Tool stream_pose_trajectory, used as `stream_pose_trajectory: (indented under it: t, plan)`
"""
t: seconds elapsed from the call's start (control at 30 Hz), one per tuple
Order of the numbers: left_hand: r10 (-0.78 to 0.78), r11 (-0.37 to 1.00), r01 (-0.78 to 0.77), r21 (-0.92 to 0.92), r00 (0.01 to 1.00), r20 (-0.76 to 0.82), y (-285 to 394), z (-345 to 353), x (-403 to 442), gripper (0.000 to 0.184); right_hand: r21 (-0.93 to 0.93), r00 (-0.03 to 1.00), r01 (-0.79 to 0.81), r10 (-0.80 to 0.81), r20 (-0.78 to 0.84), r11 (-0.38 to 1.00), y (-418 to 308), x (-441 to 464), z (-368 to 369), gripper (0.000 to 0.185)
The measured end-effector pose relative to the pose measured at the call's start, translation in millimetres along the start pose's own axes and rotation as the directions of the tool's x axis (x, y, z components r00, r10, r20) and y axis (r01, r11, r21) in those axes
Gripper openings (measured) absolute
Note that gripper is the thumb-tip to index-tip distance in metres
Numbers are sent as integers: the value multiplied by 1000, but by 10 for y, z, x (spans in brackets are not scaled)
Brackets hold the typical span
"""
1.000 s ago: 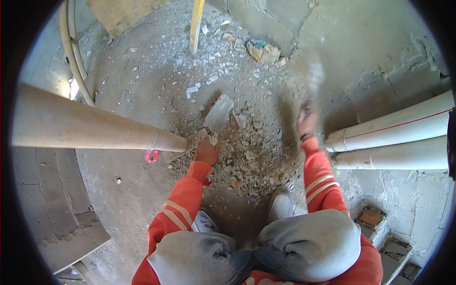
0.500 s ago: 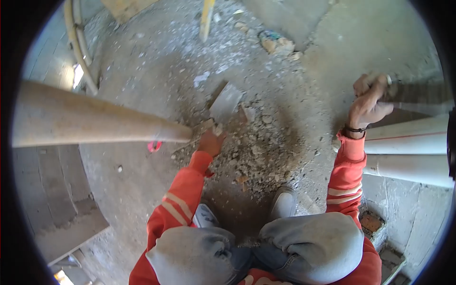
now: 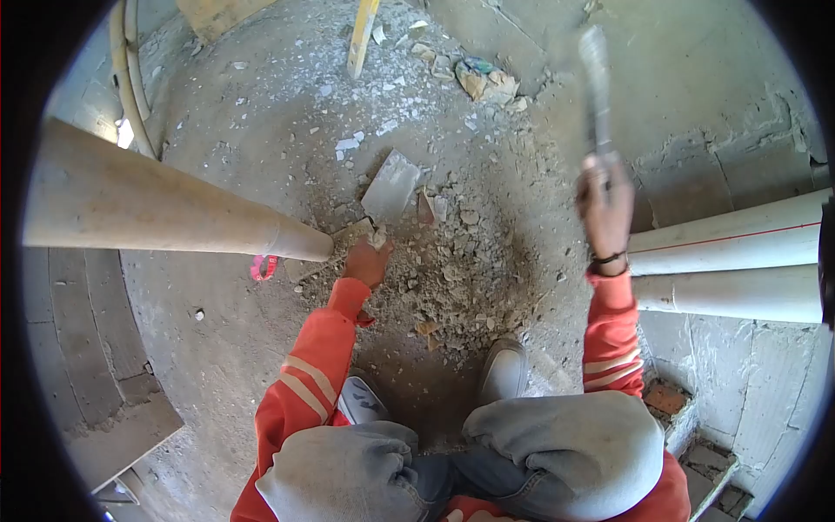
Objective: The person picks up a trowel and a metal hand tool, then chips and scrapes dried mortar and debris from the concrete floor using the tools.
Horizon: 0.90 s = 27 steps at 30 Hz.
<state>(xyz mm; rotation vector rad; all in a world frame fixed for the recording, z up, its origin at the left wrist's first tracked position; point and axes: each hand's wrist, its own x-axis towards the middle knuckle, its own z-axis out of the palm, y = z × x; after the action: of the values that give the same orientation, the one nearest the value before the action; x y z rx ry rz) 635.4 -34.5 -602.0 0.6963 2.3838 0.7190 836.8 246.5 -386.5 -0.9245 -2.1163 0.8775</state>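
Note:
My left hand [image 3: 369, 262] is low over the floor at the left edge of a rubble heap [image 3: 470, 287]. Its fingers are closed round a pale chunk of rubble [image 3: 377, 236], partly hidden by them. Beside the fingers lies a flat dusty slab piece [image 3: 348, 239], and just beyond rests a grey tile piece [image 3: 391, 185]. Raised at the right, my right hand [image 3: 605, 204] grips a long, narrow metal tool [image 3: 597, 96] pointing away from me. Motion blurs the tool, so its exact kind is unclear.
A thick beige pipe [image 3: 191, 204] slants in from the left, ending near my left hand. Two white pipes [image 3: 731, 248] lie along the right. A pink ring-shaped item [image 3: 263, 267], a yellow post [image 3: 362, 39] and a crumpled bag [image 3: 487, 81] are on the floor.
My right hand has swung left, and the tool now points forward instead of out to the right. My left hand stays by the rubble, closed on the chunk. The view has shifted slightly.

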Motion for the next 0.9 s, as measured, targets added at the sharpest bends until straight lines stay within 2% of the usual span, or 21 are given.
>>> stream_pose_trajectory:
  t: [0.07,0.1,0.17,0.2,0.27,0.33,0.37,0.4,0.43,0.47,0.5,0.53,0.6,0.63,0.67,0.7,0.73,0.77,0.83,0.9]
  plan:
    - [-70,997,72,-34,997,33,45,-55,7,75,15,957,207,-199,-212,978,-472,86,-186,28]
    - [-68,997,70,-32,997,36,50,-59,5,75,61,912,274,-239,-333,960,-571,131,-215,25]
    - [-13,999,13,-41,1000,-4,57,-47,-26,75,220,827,451,-312,-468,865,-540,176,-188,22]
    - [-16,999,16,-46,1000,-4,82,-46,-43,75,219,828,452,-315,-464,865,-445,173,-125,22]
    - [-66,998,65,-22,996,-68,145,-48,-91,78,165,755,482,-312,-577,860,121,87,205,26]
    - [-47,999,45,-24,994,-97,115,26,-106,76,-190,774,290,-347,-529,938,1065,-106,605,30]
    - [-28,1000,27,-11,992,-124,111,27,-88,74,-405,947,85,-200,-251,910,1720,-286,713,31]
    - [-22,1000,20,-17,990,-142,151,-16,-88,74,-636,998,-45,55,-3,771,2332,-346,844,35]
    - [-28,1000,28,-4,992,-123,194,-55,-127,74,-631,999,-38,46,-4,775,2165,-288,822,35]
    - [-33,999,34,17,995,-96,208,-92,-148,75,-431,959,-251,282,9,867,2013,-246,749,37]
    - [-34,999,36,23,995,-94,183,-95,-147,75,-219,865,-470,495,81,855,1759,-212,642,40]
    - [-24,999,26,26,995,-100,136,-71,-125,76,52,827,-559,552,109,827,1412,-201,525,45]
    - [-5,1000,9,30,994,-111,-79,59,70,77,38,941,-337,336,20,941,1095,-66,280,41]
    - [67,991,-58,122,995,-68,-360,224,212,78,12,988,-143,143,-62,990,695,-7,100,47]
    - [99,980,-93,177,995,-25,-380,240,188,78,22,989,20,-17,-147,1000,433,49,-61,41]
    - [130,965,-131,228,991,18,-395,253,169,78,182,948,158,-97,-304,971,-277,112,-274,33]
    - [2,997,-1,83,1000,-7,-122,63,37,79,249,897,309,-195,-397,918,-484,197,-330,29]
    - [-131,989,129,-68,991,-18,36,-43,-27,80,276,825,443,-268,-497,853,-472,294,-362,32]
    - [-154,984,151,-95,988,-27,27,-13,-22,81,287,705,643,-403,-584,710,-539,337,-285,32]
    - [-182,976,175,-127,982,-44,-48,9,-7,82,400,734,614,-306,-606,680,-152,279,-23,33]
